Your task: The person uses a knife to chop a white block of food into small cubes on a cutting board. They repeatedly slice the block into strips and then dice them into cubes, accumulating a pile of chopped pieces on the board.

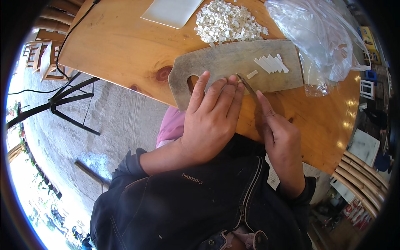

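Note:
My right hand (281, 131) grips a knife (249, 86), its index finger laid along the back of the blade. The tip rests on a worn wooden cutting board (215, 59), right beside the fingertips of my left hand (215, 112). That left hand lies flat with its fingers on the board, next to the handle hole; whatever is under the fingertips is mostly hidden. One short white strip (252, 74) lies just past the blade. Several longer white strips (271, 63) overlap in a row farther right on the board.
Behind the board is a heap of small white cut pieces (228, 22). A white sheet (172, 12) lies at the table's far edge. Clear plastic bags (318, 37) cover the board's right end side. A black tripod (62, 100) stands left of the wooden table (125, 56).

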`<state>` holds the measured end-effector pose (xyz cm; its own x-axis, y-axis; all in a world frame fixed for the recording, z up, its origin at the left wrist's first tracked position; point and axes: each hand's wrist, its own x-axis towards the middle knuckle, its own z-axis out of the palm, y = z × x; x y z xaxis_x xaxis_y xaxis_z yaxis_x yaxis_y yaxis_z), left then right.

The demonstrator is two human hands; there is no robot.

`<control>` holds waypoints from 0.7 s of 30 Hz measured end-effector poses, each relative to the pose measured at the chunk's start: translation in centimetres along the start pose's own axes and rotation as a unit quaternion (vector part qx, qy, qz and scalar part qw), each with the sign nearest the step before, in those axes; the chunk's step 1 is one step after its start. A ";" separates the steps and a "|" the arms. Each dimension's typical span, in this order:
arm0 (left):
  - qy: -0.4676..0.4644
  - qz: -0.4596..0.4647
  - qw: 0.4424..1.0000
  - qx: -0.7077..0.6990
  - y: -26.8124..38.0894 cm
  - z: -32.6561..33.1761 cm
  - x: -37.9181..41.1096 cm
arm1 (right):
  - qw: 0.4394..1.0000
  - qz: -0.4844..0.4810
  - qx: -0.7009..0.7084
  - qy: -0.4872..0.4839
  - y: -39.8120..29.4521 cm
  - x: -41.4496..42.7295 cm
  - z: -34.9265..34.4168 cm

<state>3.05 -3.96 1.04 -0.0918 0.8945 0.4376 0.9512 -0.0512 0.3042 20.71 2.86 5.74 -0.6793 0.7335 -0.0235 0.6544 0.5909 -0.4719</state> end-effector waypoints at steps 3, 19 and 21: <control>0.009 -0.013 0.999 -0.045 -0.3 0.0 -0.2 | 0.996 -0.013 -0.087 0.005 -0.6 -0.2 0.0; -0.015 0.014 0.999 -0.037 -0.5 0.1 -0.6 | 1.000 -0.012 0.001 -0.003 -0.6 0.0 0.3; -0.015 0.018 0.999 -0.036 -0.5 0.1 -0.6 | 1.000 -0.016 -0.013 0.001 -0.4 -0.2 0.5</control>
<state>2.63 -4.43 0.54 -0.0488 0.9042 0.4243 0.9300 -0.1139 0.3496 20.38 2.34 5.51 -0.6997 0.7144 -0.0077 0.6409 0.6228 -0.4487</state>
